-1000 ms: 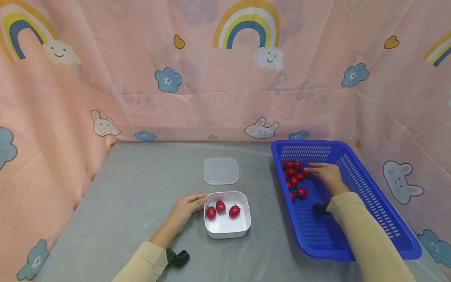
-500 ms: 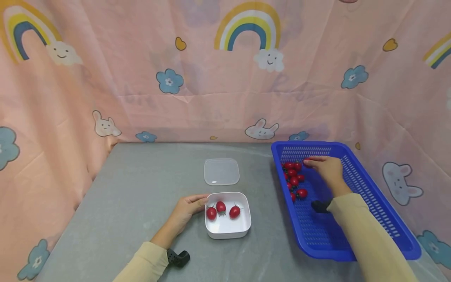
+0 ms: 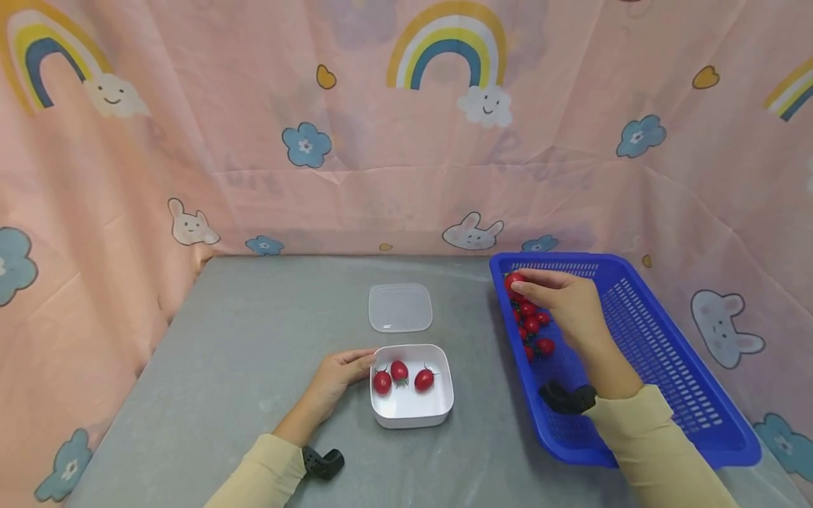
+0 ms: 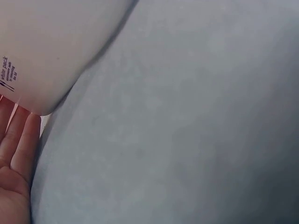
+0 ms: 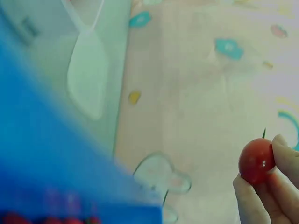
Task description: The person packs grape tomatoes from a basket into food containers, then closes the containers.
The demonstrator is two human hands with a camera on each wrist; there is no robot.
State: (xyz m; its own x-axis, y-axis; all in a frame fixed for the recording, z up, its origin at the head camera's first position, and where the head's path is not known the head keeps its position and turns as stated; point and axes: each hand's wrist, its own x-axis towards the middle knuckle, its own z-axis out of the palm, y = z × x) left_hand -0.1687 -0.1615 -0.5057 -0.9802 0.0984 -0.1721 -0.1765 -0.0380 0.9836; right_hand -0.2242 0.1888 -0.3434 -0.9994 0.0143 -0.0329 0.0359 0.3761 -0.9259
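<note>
My right hand (image 3: 574, 307) pinches a red cherry tomato (image 5: 256, 161) between thumb and fingers. It holds the tomato above the far left part of the blue basket (image 3: 648, 282), and a short green stem shows in the right wrist view. Several more cherry tomatoes (image 3: 531, 324) lie along the basket's left side. With fairly straight fingers, my left hand (image 3: 336, 374) touches the left side of a white box (image 3: 413, 423). Three cherry tomatoes (image 3: 424, 379) sit inside that box. Printed lettering marks the box's wall in the left wrist view.
A clear flat lid (image 3: 400, 308) lies on the grey table (image 3: 267, 310) behind the box. Pink patterned cloth (image 3: 356, 197) stands along the back and sides. The basket's raised rim borders the right part of the table.
My right hand has picked up a tomato, lifted it and carried it left toward the basket's left rim. My left hand and the box stay where they were.
</note>
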